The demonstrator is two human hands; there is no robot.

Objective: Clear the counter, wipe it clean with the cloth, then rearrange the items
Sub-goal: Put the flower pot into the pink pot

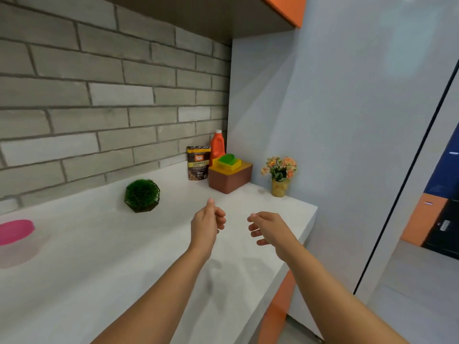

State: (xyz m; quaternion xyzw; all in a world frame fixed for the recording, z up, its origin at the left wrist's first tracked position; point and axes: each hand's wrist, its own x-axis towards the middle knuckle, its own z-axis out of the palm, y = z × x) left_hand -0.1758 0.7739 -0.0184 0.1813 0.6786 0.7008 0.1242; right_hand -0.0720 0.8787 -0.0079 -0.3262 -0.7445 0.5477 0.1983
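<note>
Left hand and right hand hover mid-frame over the bench, fingers loosely curled, holding nothing. Above them stand the brown box, granules pouch, orange bottle and flower pot. The green plant ball sits up-left of the left hand, apart from it.

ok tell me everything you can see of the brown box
The brown box is rectangular, reddish-brown with a tan top, plastic-looking, upright on the white counter near the back corner. A yellow tray with a green insert sits on its top. A granules pouch stands close at its left; contact unclear.
</note>
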